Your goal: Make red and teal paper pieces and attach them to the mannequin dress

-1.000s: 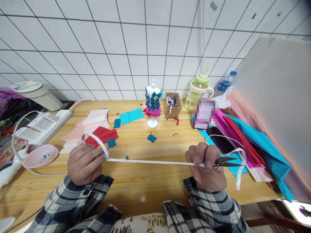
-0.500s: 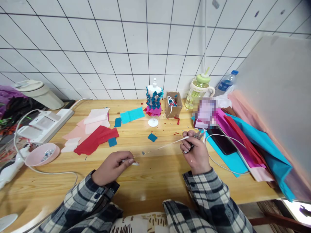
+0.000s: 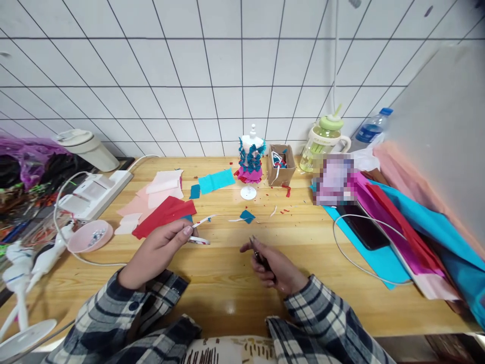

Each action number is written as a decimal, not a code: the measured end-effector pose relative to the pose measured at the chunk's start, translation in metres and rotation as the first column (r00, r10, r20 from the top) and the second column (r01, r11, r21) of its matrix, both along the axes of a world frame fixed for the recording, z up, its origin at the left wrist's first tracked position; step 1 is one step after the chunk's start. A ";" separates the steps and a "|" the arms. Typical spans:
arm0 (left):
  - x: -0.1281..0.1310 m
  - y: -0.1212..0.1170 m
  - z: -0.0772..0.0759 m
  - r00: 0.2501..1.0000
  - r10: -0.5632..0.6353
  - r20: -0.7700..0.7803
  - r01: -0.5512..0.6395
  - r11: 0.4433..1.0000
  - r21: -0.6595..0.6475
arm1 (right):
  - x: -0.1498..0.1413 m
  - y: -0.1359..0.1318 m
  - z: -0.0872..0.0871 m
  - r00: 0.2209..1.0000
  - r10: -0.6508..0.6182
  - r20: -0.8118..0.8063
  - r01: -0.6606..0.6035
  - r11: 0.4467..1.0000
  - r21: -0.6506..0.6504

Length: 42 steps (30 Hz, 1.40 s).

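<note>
My left hand [image 3: 161, 247] pinches a narrow roll of white tape [image 3: 200, 241], whose loose end [image 3: 203, 221] sticks out to the right above the table. A tiny dark scrap clings near that end. My right hand [image 3: 282, 268] is closed around a pair of small dark scissors [image 3: 261, 259], blades pointing up and away from me. Beyond the scissors lies a teal paper square [image 3: 247, 217], with thin white strips [image 3: 235, 220] on the table about it. Behind it stands a miniature white dress form [image 3: 253, 144], wearing teal ruffles over a magenta and red skirt.
A small cardboard box [image 3: 288, 174] of scraps is right of the form. Red paper [image 3: 162, 217] and a pink bowl [image 3: 108, 235] lie left. A black phone [image 3: 366, 232], a white cable and folded coloured sheets [image 3: 417, 242] fill the right. A tumbler [image 3: 329, 134] stands behind.
The white strip stretched between my hands is parted, and a loose strip lies by the teal square. My right hand with the scissors has come left and lower; the view has shifted left.
</note>
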<state>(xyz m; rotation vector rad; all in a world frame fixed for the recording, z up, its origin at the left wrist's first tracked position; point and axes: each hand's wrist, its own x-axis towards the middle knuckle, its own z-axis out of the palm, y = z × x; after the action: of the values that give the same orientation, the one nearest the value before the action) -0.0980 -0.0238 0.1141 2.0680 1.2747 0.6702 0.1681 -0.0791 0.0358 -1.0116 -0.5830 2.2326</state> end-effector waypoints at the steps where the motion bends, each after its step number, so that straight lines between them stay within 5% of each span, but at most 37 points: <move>1: -0.001 -0.001 0.000 1.000 0.010 0.008 -0.010 1.000 0.008 | -0.006 -0.001 0.001 0.999 0.023 -0.042 -0.024 0.999 -0.033; 6: -0.002 -0.007 0.003 0.999 -0.018 0.039 0.016 0.999 0.036 | -0.035 0.002 0.001 0.982 0.025 -0.187 -0.028 1.000 -0.014; 15: -0.007 -0.013 0.003 0.997 -0.040 0.062 0.041 0.999 -0.021 | -0.060 0.006 -0.006 0.979 0.017 -0.201 -0.017 1.000 0.005; 36: -0.005 -0.020 0.017 0.981 -0.183 0.072 0.192 0.969 -0.154 | -0.066 0.011 -0.011 0.995 -0.045 -0.091 0.050 0.997 0.056; 42: -0.012 -0.012 0.012 0.990 -0.090 -0.105 0.081 0.993 -0.088 | -0.047 0.010 -0.016 0.985 -0.164 0.053 0.152 0.972 0.180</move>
<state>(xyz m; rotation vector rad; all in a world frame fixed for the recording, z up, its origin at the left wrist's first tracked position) -0.1097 -0.0356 0.1258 2.1019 1.2444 0.4634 0.1209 -0.0693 0.0196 -1.0094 -0.6914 1.9769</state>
